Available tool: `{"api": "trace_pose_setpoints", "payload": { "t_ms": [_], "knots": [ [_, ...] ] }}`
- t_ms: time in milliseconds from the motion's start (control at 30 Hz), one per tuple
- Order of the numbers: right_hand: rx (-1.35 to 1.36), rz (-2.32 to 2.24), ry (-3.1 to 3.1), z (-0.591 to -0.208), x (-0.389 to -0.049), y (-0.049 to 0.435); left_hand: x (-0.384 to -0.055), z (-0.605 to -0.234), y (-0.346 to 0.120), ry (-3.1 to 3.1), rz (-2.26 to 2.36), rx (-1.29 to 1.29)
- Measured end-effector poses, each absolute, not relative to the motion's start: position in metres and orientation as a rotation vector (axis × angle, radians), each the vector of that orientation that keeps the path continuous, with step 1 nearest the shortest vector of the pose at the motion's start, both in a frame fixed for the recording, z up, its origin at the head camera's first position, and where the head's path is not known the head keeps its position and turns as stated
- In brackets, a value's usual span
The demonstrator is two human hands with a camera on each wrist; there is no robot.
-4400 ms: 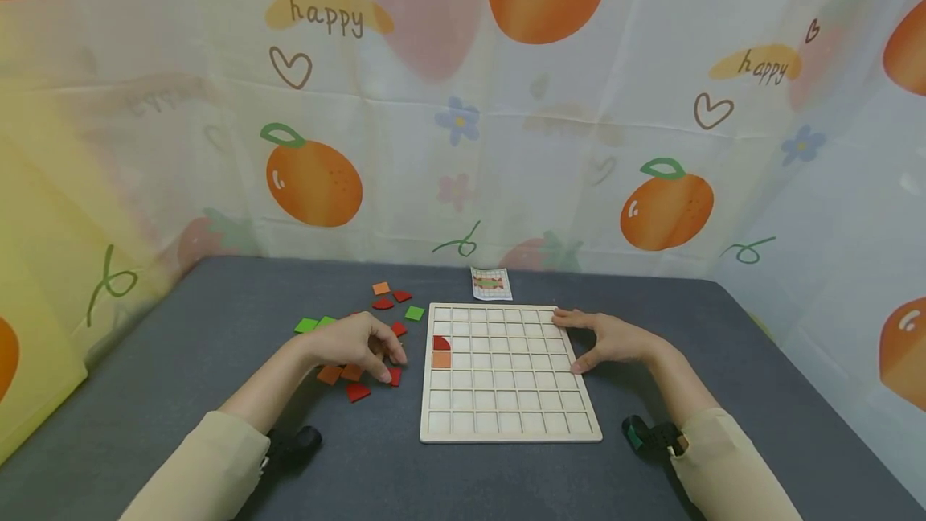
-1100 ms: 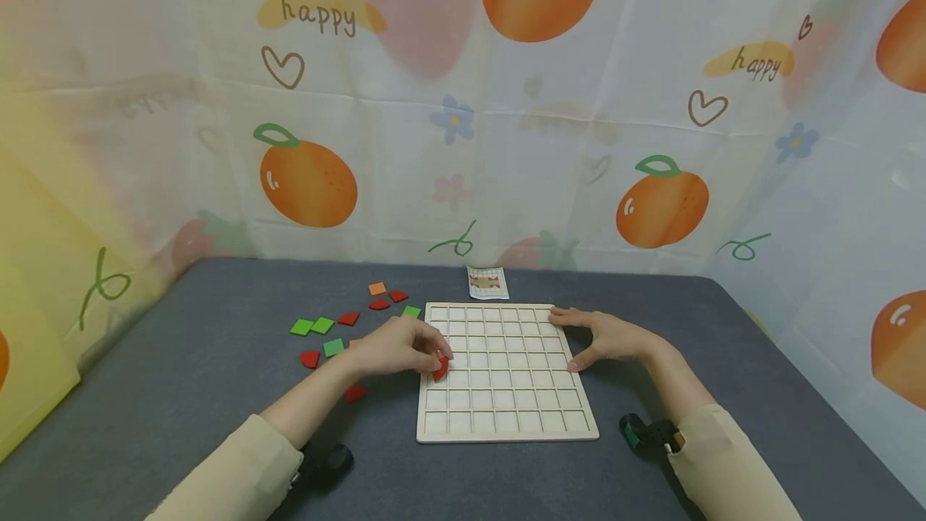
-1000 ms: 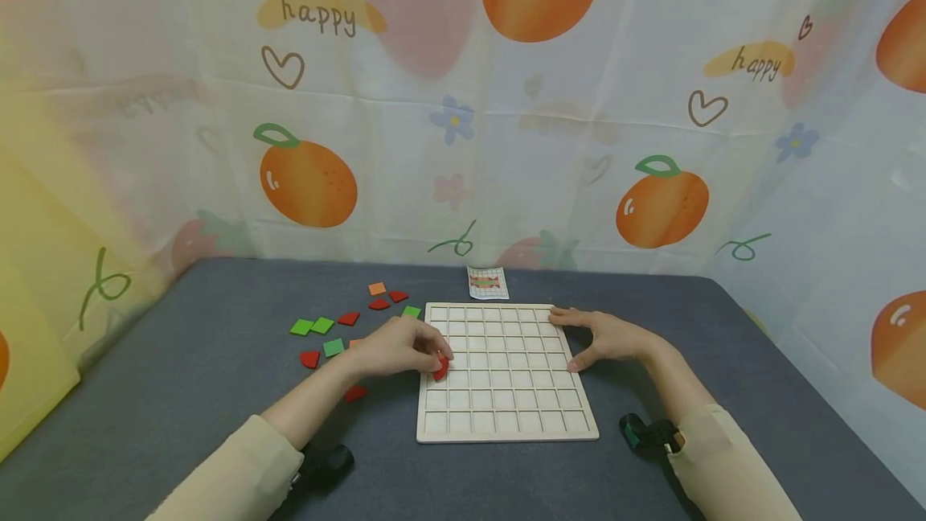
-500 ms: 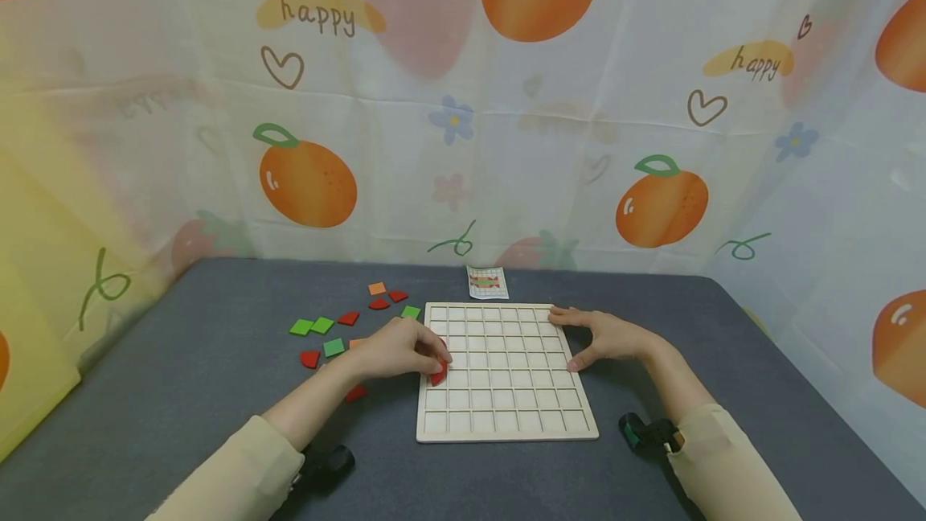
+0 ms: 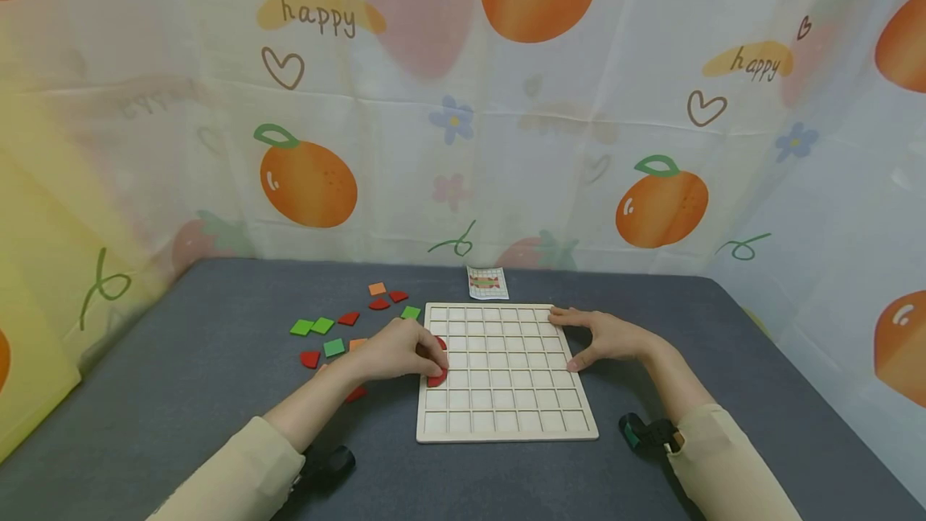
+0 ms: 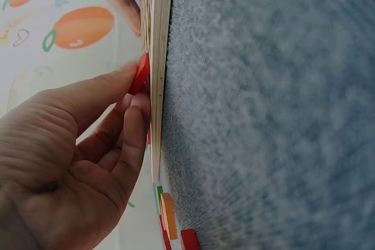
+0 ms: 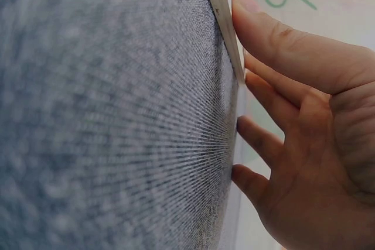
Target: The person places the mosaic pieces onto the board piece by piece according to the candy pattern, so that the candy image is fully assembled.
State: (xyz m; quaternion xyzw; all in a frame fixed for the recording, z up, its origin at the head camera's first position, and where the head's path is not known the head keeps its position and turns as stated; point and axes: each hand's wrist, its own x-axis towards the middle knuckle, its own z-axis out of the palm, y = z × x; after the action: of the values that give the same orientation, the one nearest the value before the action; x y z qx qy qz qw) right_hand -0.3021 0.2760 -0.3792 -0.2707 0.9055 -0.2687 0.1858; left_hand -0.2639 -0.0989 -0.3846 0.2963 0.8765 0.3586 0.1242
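My left hand (image 5: 407, 350) is over the left column of a pale wooden grid board (image 5: 506, 400). Between thumb and fingers it pinches a red quarter-round tile (image 5: 436, 378). In the left wrist view that tile (image 6: 140, 74) stands tilted right at the board's surface, the thumb on its upper part. Another red tile (image 5: 442, 342) shows in the same column, just past my fingers; the square between the two is covered by the hand. My right hand (image 5: 606, 338) rests on the board's right edge, fingers spread, and the right wrist view has its thumb (image 7: 275, 36) on the rim.
Left of the board lie several loose tiles: red ones such as a rounded tile (image 5: 309, 358), lime parallelograms (image 5: 301, 327), a green square (image 5: 333, 347) and an orange square (image 5: 377, 289). A small printed card (image 5: 488, 283) lies beyond the board's far edge.
From among the loose tiles, my left hand has come over the board with a red tile. Lately it has shifted slightly nearer and left, the tile settling lower. The right hand stays put.
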Motion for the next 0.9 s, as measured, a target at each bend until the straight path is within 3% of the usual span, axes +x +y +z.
{"api": "trace_pose_setpoints", "payload": {
  "t_ms": [600,900],
  "knots": [
    [-0.748,-0.755,2.546,-0.378,-0.302,0.275,-0.264,-0.382,-0.102,2.578,1.069,0.887],
    [-0.752,-0.753,2.544,-0.378,-0.302,0.275,-0.275,-0.367,-0.131,2.694,1.143,0.755]
  ]
}}
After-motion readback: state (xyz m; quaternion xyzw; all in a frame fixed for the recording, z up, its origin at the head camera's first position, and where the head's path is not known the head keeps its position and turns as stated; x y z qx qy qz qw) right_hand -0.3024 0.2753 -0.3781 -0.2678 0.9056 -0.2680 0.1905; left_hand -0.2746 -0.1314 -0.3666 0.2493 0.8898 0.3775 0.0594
